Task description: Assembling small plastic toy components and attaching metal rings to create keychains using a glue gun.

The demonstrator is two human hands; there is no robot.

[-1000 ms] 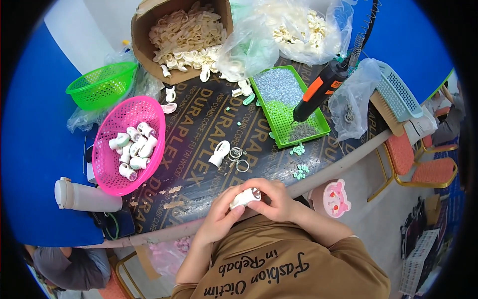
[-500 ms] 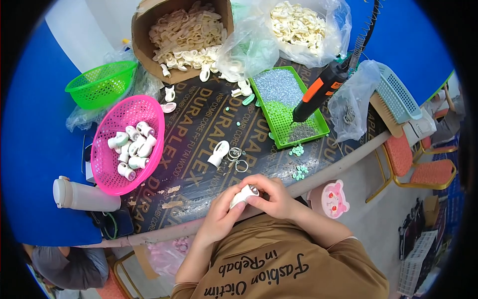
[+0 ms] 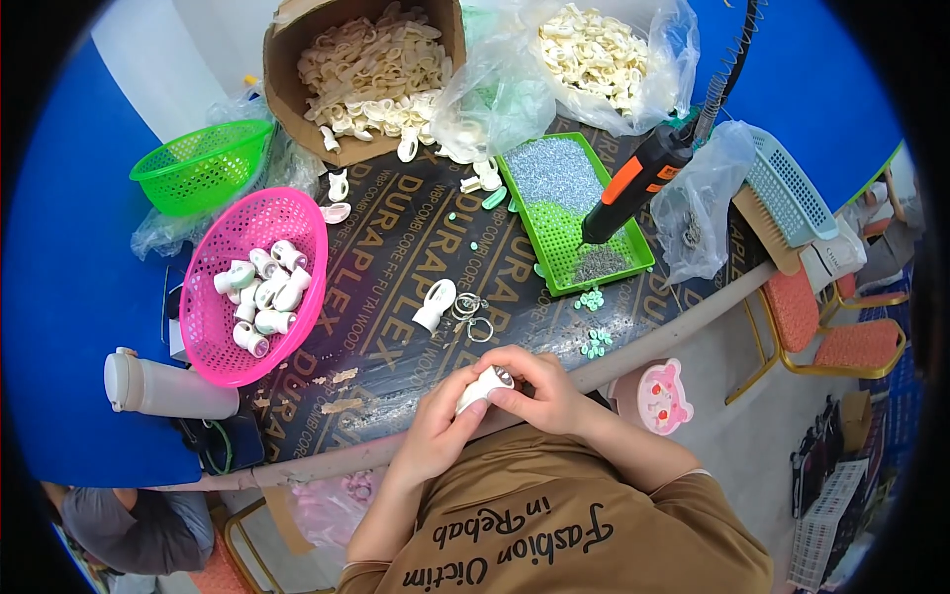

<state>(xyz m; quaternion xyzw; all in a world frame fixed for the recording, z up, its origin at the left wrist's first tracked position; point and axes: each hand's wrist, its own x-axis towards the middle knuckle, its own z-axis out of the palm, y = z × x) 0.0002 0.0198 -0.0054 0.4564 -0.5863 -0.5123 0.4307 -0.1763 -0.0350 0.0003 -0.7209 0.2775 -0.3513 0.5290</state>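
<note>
Close to the table's near edge, my left hand (image 3: 435, 421) and my right hand (image 3: 550, 396) are both closed around a small white plastic casing (image 3: 480, 394) with a shiny lens-like end. The thumbs press on it from the near side. Just beyond my hands lie a white looped plastic part (image 3: 435, 304) and several metal split rings (image 3: 479, 329). An electric screwdriver (image 3: 638, 186), black and orange, hangs tip down over a green tray (image 3: 543, 263) of small screws and silvery bits. At left, a pink basket (image 3: 203, 339) holds several similar white casings.
A cardboard box (image 3: 282, 99) and a plastic bag (image 3: 678, 59) of white parts stand at the back. Small green pieces (image 3: 595, 344) lie near the right edge. At left are a green basket (image 3: 168, 188) and a white bottle (image 3: 178, 388). Someone (image 3: 148, 530) sits at lower left.
</note>
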